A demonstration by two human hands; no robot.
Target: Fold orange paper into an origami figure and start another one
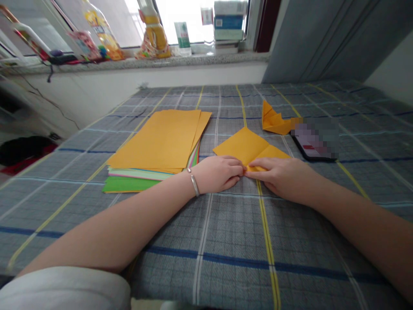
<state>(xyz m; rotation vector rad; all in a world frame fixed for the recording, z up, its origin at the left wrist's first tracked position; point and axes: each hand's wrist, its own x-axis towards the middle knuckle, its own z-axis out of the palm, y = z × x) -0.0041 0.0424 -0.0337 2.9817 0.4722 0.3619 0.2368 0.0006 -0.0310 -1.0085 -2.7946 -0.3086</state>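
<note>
A sheet of orange paper point(247, 144) with a crease across it lies on the checked cloth in front of me. Its near corner is folded up, and both hands meet there. My left hand point(222, 173), a silver bangle at its wrist, has its fingers closed at the near edge of the paper, pinching it. My right hand point(280, 176) presses the folded edge with thumb and forefinger, the other fingers curled beneath. The very tip of the near corner is hidden under the fingers. Beyond my right hand stands a folded orange paper boat point(275, 120).
Left of my hands lies a stack of coloured paper point(158, 140), orange on top, green and white below. A phone point(314, 144), partly blurred out, rests at the right. Bottles point(156, 34) and boxes point(229, 21) line the windowsill point(200, 60). A grey curtain point(316, 43) hangs at back right.
</note>
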